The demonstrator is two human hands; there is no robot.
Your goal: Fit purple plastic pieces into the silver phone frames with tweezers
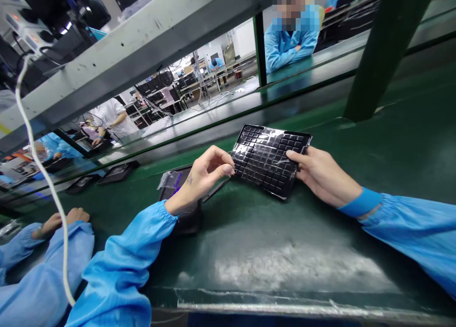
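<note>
Over the green desk (285,255), a black keyboard (269,160) wrapped in clear film sits between both hands, a little right of centre, tilted, its long axis running roughly left to right across the view. Left hand (208,170) is on its left edge, right hand (322,175) on its right edge, so each is nearest its own end. Both grips are clamped on the keyboard, fingers together at the edges, no gap visible. Right hand's fingers (295,157) lie over the top face. Lower edge of the keyboard is close to the desk, can't tell if touching.

Under the left wrist lies a dark tablet-like unit (181,187) with a loose clear plastic bag (170,179) on it; bag contents can't be made out. Farther left on the desk are two flat black trays (119,172) (82,184), contents too small to tell. Both arms are in blue sleeves. Left of the person, a co-worker's hands (60,220) rest on the desk, apart from the person's own. A white cable (46,175) hangs down through the left side of the view.
</note>
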